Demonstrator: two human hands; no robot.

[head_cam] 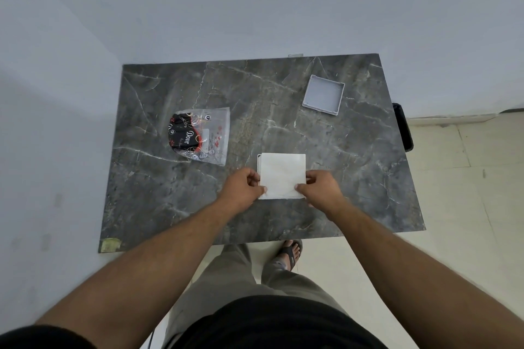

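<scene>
A white square sheet, like a folded tissue or paper, lies over a white box whose edge peeks out at its left side, near the front middle of the dark marble table. My left hand pinches the sheet's near left corner with thumb and fingers. My right hand pinches the near right corner the same way. What lies under the sheet is hidden.
A grey square box lid lies upside down at the back right. A clear plastic bag with a black and red item marked "Dove" lies at the left. White walls border the table at back and left; a dark bin stands past the right edge.
</scene>
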